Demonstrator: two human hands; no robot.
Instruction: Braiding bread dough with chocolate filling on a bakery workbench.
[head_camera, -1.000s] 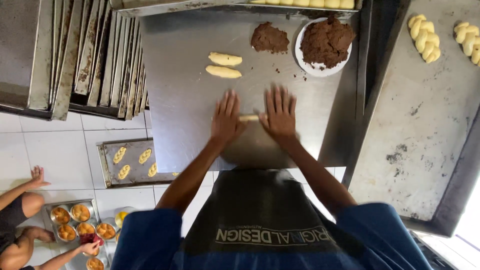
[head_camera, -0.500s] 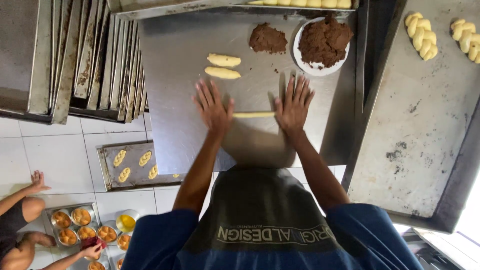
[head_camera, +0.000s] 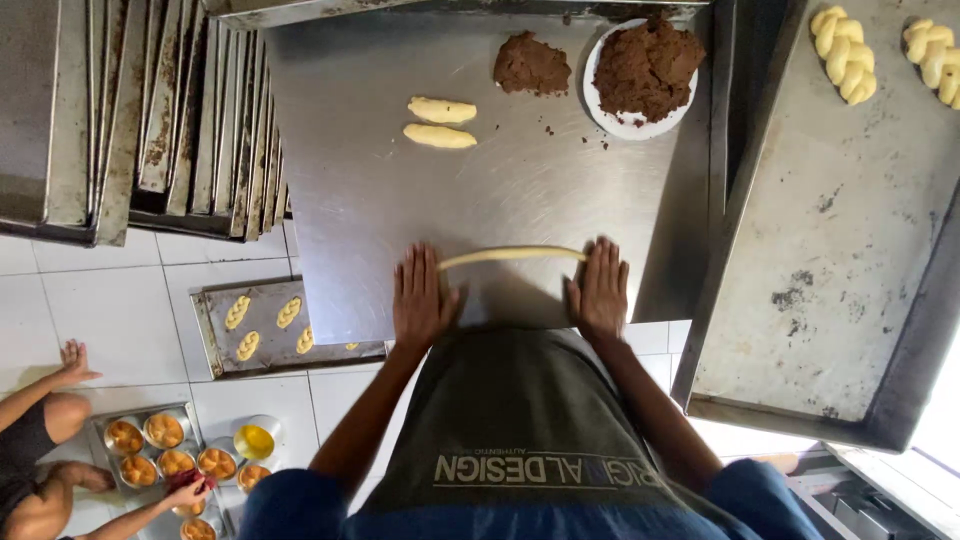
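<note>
My left hand (head_camera: 422, 300) and right hand (head_camera: 600, 292) lie flat, grip released, palms pressing the two ends of a thin dough rope (head_camera: 512, 255) at the centre of the frame on the steel desk (head_camera: 350, 150). I judge the rope could thin and snap mid-span if my palms spread too far. Two dough pieces (head_camera: 440, 122) wait above; brown filling (head_camera: 645, 65) sits upper right
</note>
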